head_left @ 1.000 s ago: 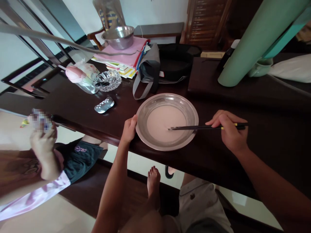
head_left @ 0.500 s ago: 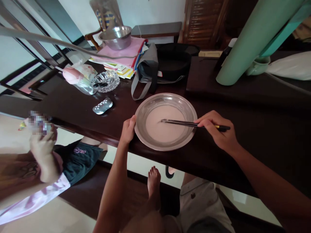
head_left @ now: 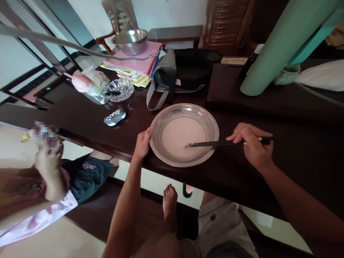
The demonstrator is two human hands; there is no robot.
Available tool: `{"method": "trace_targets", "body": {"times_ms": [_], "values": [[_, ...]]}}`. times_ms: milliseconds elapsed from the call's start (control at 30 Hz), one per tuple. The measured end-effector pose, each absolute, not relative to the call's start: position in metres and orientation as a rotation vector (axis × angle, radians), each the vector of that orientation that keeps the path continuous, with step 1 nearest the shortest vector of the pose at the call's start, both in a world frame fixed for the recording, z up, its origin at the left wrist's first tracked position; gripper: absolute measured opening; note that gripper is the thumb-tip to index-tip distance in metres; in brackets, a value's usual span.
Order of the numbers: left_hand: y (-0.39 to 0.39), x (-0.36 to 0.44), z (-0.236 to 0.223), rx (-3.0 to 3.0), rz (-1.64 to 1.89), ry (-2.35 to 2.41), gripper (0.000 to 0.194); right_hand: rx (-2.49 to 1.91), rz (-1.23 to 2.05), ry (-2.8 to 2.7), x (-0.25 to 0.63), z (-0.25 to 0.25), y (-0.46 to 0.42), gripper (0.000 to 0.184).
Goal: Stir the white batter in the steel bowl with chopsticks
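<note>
A shallow steel plate (head_left: 209, 122) sits near the front edge of a dark wooden table (head_left: 236, 168); a pale, milky batter (head_left: 178, 134) covers its bottom. My left hand (head_left: 143, 143) grips the plate's left rim. My right hand (head_left: 251, 145) is closed on a pair of dark chopsticks (head_left: 215, 143) that lie almost level, with their tips in the batter at the lower right of the pool.
Behind the plate lie a grey bag (head_left: 172, 77), a glass dish (head_left: 119, 89), a blister pack (head_left: 115, 117), stacked books under a steel bowl (head_left: 130, 40), and a green roll (head_left: 279, 43). Another person (head_left: 40, 179) sits at the left, holding something up.
My right hand drew the chopsticks back to the right; their tips swept from the upper middle of the batter to its lower right. My left hand stayed on the rim.
</note>
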State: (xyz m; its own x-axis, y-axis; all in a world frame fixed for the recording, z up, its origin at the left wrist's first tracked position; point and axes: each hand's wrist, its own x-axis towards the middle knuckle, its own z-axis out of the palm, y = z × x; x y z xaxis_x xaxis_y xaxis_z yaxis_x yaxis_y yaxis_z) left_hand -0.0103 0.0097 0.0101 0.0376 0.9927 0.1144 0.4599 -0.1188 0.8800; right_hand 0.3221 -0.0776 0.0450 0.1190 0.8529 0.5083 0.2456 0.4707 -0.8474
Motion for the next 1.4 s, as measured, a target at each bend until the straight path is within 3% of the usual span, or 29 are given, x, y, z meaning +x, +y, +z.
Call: {"method": "trace_targets", "body": {"times_ms": [133, 333, 500, 667, 833, 1000, 1167, 1333, 1400], "values": [[0.0089, -0.0098, 0.0117, 1.646, 1.022, 1.521, 0.053, -1.081, 0.632, -1.654, 0.3200, 0.0459, -0.0783, 0.023], [0.0086, -0.0094, 0.0121, 1.648, 1.006, 1.493, 0.053, -1.061, 0.575, -1.418, 0.3213, 0.0442, -0.0767, 0.036], [0.0085, -0.0100, 0.0106, 1.634, 1.028, 1.512, 0.053, -1.137, 0.526, -1.656, 0.3193, 0.0453, -0.0773, 0.020], [0.0085, -0.0105, 0.0106, 1.651, 1.019, 1.510, 0.055, -1.099, 0.574, -1.414, 0.3214, 0.0456, -0.0778, 0.036], [0.0087, -0.0104, 0.0113, 1.643, 1.034, 1.515, 0.054, -1.152, 0.557, -1.630, 0.3194, 0.0468, -0.0776, 0.021], [0.0081, -0.0085, 0.0131, 1.615, 1.024, 1.509, 0.054, -1.130, 0.516, -1.423, 0.3214, 0.0461, -0.0781, 0.035], [0.0069, -0.0074, 0.0151, 1.596, 1.020, 1.532, 0.054, -1.129, 0.512, -1.666, 0.3182, 0.0464, -0.0782, 0.021], [0.0073, -0.0082, 0.0136, 1.620, 1.008, 1.505, 0.053, -1.129, 0.517, -1.455, 0.3208, 0.0459, -0.0784, 0.034], [0.0076, -0.0089, 0.0128, 1.616, 1.017, 1.505, 0.053, -1.101, 0.560, -1.580, 0.3192, 0.0457, -0.0790, 0.030]]}}
